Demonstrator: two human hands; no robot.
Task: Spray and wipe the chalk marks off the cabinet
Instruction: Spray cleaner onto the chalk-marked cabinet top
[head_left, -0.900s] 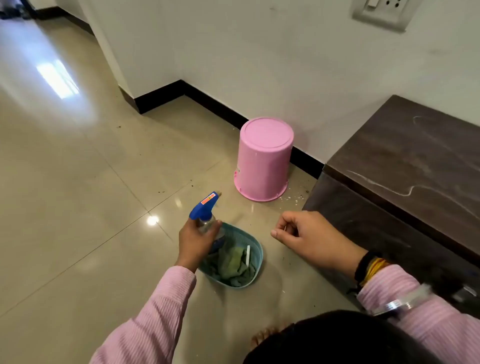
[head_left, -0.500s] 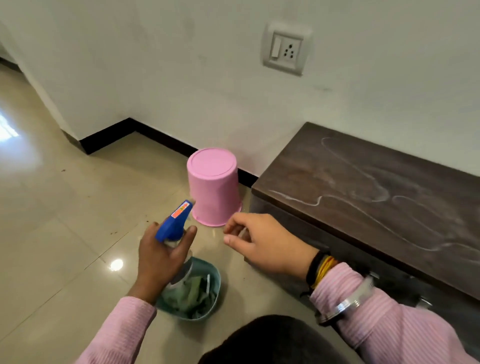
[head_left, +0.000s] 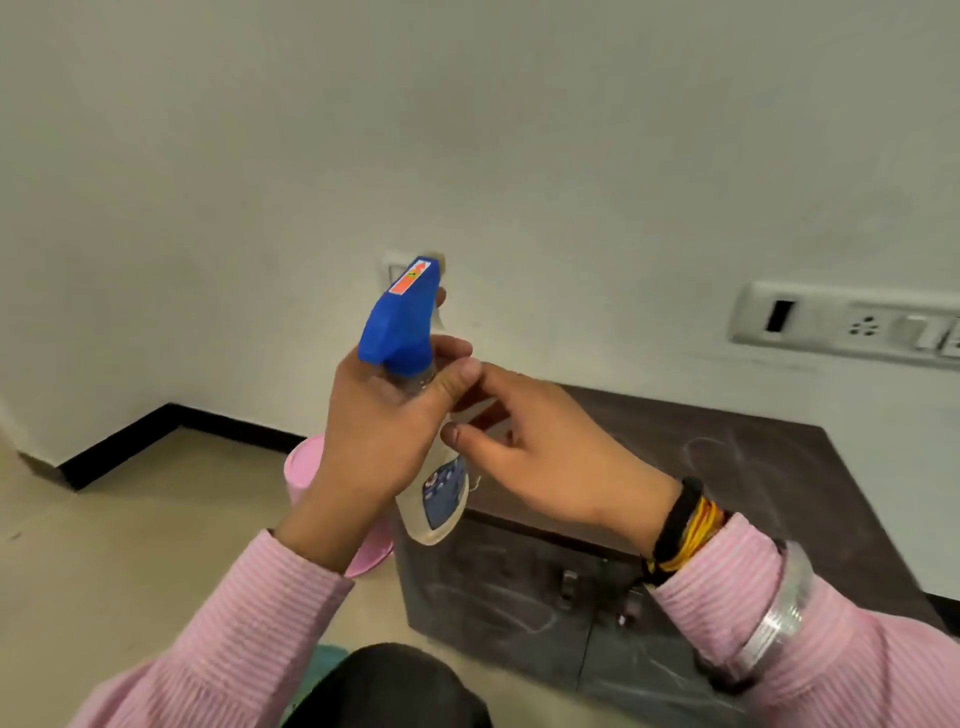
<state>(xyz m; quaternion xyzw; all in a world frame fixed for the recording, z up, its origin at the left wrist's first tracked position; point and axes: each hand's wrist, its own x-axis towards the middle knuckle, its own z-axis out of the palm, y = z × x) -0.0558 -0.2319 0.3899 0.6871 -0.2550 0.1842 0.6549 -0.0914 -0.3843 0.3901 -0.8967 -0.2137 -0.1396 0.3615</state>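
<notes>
The left hand (head_left: 374, 431) is raised in front of the wall (head_left: 467, 130), wrist bent upward out of a pink striped sleeve (head_left: 223, 634). Its fingers and thumb are wrapped around the neck of the spray bottle (head_left: 415, 395), directly under the blue trigger head (head_left: 400, 317). 1 fingertip shows at the front of the head, near the trigger. The nozzle end points up and away from the camera, toward the wall. The bottle is tilted, its base toward the camera and low; the pale body with a blue label (head_left: 444, 491) hangs below the hand.

The right hand (head_left: 550, 457) reaches in from the right, palm turned left, fingers loosely curved and spread. The thumb and index fingertip lie against or just beside the bottle body below the left thumb; firm contact cannot be confirmed, and the fingers are not clamped around it. The right wrist carries a black band (head_left: 675, 519), yellow threads and a clear bangle (head_left: 779, 613).

The cabinet (head_left: 753, 467) stands against the wall, below and behind both hands. White chalk marks (head_left: 722, 447) show on its dark top, and fainter ones on its 2 front doors. A pink bucket (head_left: 306, 467) stands inverted on the floor (head_left: 130, 519) just left of the cabinet, partly hidden by the left forearm. A socket strip (head_left: 841, 325) is fixed to the wall at right.
</notes>
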